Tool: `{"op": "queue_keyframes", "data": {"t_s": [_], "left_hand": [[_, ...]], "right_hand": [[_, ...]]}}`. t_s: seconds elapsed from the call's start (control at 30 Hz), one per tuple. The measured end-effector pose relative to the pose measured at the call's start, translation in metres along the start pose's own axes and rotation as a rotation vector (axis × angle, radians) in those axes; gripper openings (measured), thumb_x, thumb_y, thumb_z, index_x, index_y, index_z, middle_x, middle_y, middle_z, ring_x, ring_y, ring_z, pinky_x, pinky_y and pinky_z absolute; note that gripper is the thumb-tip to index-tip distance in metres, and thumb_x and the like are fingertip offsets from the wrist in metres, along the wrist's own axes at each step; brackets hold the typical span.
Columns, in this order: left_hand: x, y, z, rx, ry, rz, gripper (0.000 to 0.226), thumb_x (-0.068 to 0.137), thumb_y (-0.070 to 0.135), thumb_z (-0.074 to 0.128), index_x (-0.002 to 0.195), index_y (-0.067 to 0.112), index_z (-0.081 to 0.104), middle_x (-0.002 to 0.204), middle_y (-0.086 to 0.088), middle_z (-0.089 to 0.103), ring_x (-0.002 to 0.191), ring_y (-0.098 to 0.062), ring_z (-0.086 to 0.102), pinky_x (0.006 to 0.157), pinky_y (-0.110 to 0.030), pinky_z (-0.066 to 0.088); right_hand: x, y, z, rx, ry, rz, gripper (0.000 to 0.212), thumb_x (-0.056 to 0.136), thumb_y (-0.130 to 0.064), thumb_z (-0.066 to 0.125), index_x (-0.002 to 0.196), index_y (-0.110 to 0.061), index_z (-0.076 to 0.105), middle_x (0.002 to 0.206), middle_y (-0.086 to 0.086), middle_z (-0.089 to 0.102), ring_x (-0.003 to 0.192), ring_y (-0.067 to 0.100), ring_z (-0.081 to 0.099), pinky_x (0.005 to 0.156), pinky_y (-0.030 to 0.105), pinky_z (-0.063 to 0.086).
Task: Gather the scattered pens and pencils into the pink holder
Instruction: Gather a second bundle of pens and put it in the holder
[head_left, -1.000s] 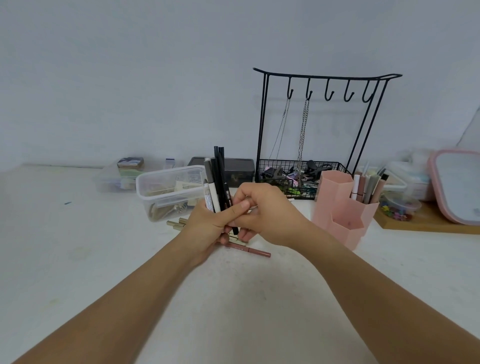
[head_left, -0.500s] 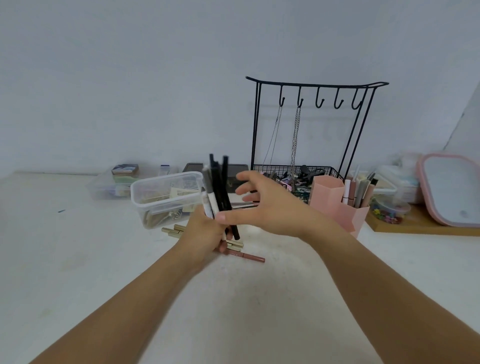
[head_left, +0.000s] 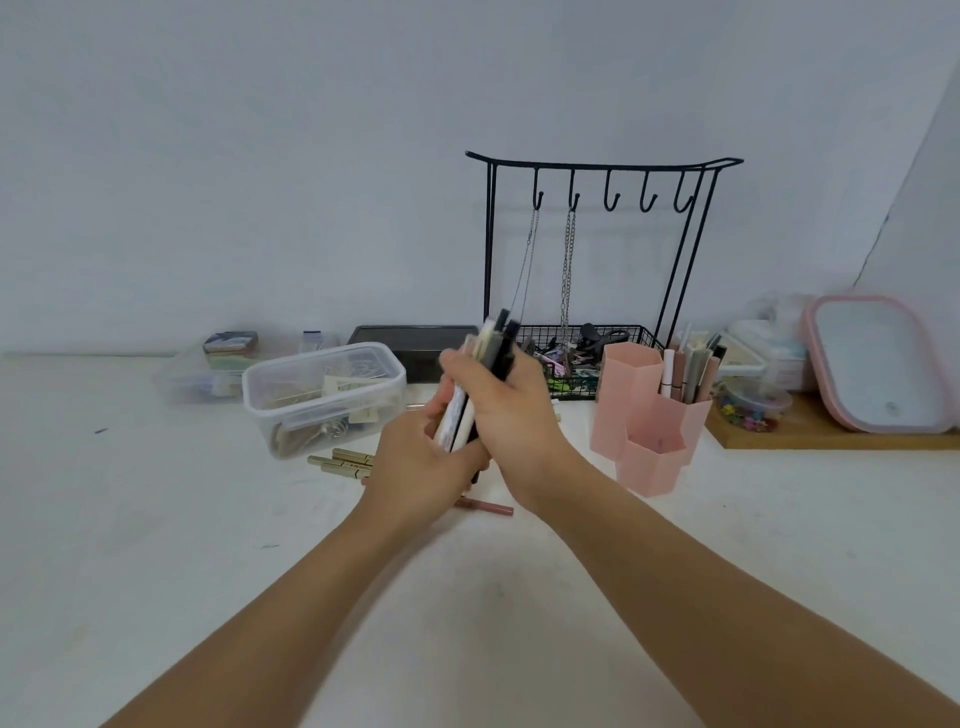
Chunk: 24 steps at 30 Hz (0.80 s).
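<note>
A bundle of black and white pens (head_left: 493, 345) stands tilted above the table's middle. My right hand (head_left: 498, 400) is wrapped around its upper part, and my left hand (head_left: 415, 457) grips its lower end. The pink hexagonal holder (head_left: 649, 415) stands to the right of my hands, with several pens (head_left: 688, 364) in its back cell. Under my hands a pinkish pencil (head_left: 485, 505) lies on the white table (head_left: 467, 597). Gold-coloured pens (head_left: 343, 462) lie to the left, partly hidden by my left hand.
A clear plastic box (head_left: 322, 395) of clips sits left of my hands. Behind stand a black wire jewellery rack (head_left: 597, 270) with a basket, a dark case (head_left: 410, 343) and small clear boxes (head_left: 218, 364). A pink-framed mirror (head_left: 878, 364) leans at the right on a wooden board (head_left: 831, 441).
My right hand, open beside the bundle half a second ago, has closed around the pens' upper part. The bundle now tilts to the right.
</note>
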<state>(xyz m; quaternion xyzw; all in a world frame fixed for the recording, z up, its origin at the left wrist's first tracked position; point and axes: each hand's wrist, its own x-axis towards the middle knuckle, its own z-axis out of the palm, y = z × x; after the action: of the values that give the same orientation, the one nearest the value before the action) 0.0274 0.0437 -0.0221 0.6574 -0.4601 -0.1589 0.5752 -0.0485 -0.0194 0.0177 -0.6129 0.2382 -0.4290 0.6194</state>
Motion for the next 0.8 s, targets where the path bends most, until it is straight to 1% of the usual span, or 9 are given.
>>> {"op": "queue_keyframes", "data": {"t_s": [0.1,0.2,0.37,0.43,0.53,0.6,0.67,0.73,0.8], "left_hand": [[-0.001,-0.003,-0.003,-0.001,0.037,-0.019,0.005,0.080,0.014,0.078,0.079,0.017,0.074,0.066,-0.011,0.072,0.053,-0.016,0.064,0.051,-0.021,0.050],[0.002,-0.002,-0.006,-0.013,0.017,-0.059,0.008,0.081,0.016,0.077,0.074,0.012,0.074,0.067,-0.010,0.074,0.054,-0.010,0.062,0.050,-0.020,0.048],[0.009,0.001,-0.013,-0.134,-0.164,-0.217,0.007,0.087,0.011,0.070,0.080,0.010,0.069,0.064,-0.002,0.061,0.061,-0.013,0.058,0.058,-0.031,0.051],[0.006,0.004,-0.014,-0.293,-0.313,-0.336,0.010,0.090,0.007,0.064,0.082,0.013,0.062,0.067,-0.002,0.055,0.063,-0.015,0.060,0.048,-0.028,0.046],[0.003,0.002,-0.010,-0.401,-0.394,-0.423,0.019,0.092,0.002,0.058,0.081,0.016,0.053,0.063,-0.003,0.052,0.051,-0.013,0.047,0.040,-0.021,0.025],[0.006,-0.001,-0.006,-0.418,-0.346,-0.421,0.025,0.092,0.001,0.060,0.079,0.018,0.047,0.056,0.001,0.037,0.045,-0.009,0.031,0.037,-0.019,0.015],[0.011,-0.005,-0.006,-0.463,-0.233,-0.401,0.030,0.091,0.001,0.063,0.076,0.020,0.045,0.055,0.003,0.028,0.042,-0.007,0.023,0.035,-0.016,0.013],[0.018,-0.010,-0.011,-0.508,-0.122,-0.390,0.031,0.091,0.006,0.065,0.073,0.020,0.045,0.054,0.004,0.031,0.042,-0.007,0.027,0.034,-0.017,0.017],[0.020,-0.016,-0.016,-0.495,-0.064,-0.383,0.032,0.092,0.015,0.068,0.070,0.020,0.045,0.057,0.002,0.036,0.046,-0.010,0.034,0.037,-0.020,0.024]], "right_hand": [[0.004,0.002,0.000,0.155,0.034,0.047,0.010,0.091,-0.016,0.066,0.081,-0.015,0.063,0.069,0.003,0.064,0.075,0.026,0.066,0.081,0.049,0.058],[0.005,0.000,-0.002,0.147,-0.017,0.004,0.010,0.093,-0.012,0.063,0.084,-0.012,0.060,0.067,0.004,0.062,0.073,0.027,0.065,0.072,0.043,0.059],[0.011,-0.002,-0.009,0.135,-0.183,0.004,0.021,0.095,-0.010,0.060,0.074,-0.013,0.058,0.068,0.003,0.064,0.080,0.029,0.064,0.073,0.044,0.056],[0.014,0.000,-0.012,0.087,-0.216,0.009,0.020,0.093,-0.009,0.061,0.073,-0.011,0.060,0.072,0.006,0.066,0.080,0.027,0.063,0.076,0.044,0.055],[0.016,0.007,-0.018,-0.188,-0.266,0.017,0.017,0.085,-0.019,0.068,0.080,-0.003,0.064,0.083,0.013,0.067,0.079,0.021,0.062,0.079,0.040,0.051],[0.019,0.010,-0.025,-0.174,-0.390,0.077,0.025,0.089,-0.028,0.070,0.091,-0.003,0.069,0.089,0.012,0.069,0.086,0.021,0.065,0.085,0.036,0.051],[0.023,0.013,-0.036,-0.103,-0.473,0.172,0.048,0.088,-0.050,0.062,0.110,-0.008,0.069,0.108,0.008,0.071,0.105,0.019,0.067,0.096,0.034,0.052],[0.033,0.025,-0.053,-0.331,-0.399,0.122,0.065,0.083,-0.069,0.052,0.123,-0.018,0.064,0.122,-0.002,0.067,0.115,0.012,0.062,0.103,0.033,0.047],[0.042,0.046,-0.070,-0.772,-0.261,-0.042,0.053,0.092,-0.064,0.050,0.128,-0.028,0.060,0.125,-0.009,0.063,0.111,0.007,0.058,0.099,0.034,0.047]]}}
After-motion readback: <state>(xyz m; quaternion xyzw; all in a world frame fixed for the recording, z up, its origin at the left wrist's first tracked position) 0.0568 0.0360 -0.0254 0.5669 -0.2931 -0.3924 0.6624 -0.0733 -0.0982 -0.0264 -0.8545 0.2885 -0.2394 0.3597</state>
